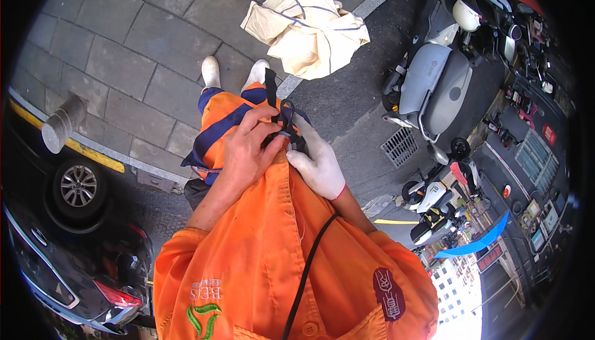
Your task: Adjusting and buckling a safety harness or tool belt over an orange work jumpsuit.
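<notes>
strap (271, 86): black | right hand (319, 166): white-gloved | jacket (248, 234): orange | trousers (218, 132): orange, navy bands | cloth (310, 45): cream, navy trim

Pretty sunny street (347, 101) tbh: grey paving (130, 70) around 10 o'clock, stubby bollard (62, 126) at 9, dark car (118, 250) at 8, scooter (447, 83) at 2, drain grate (400, 146) at 3, white building (452, 296) past 4.

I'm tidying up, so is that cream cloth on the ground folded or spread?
Neither: the cream cloth lies bunched in a loose heap, its surface wrinkled and its edges uneven.
</notes>
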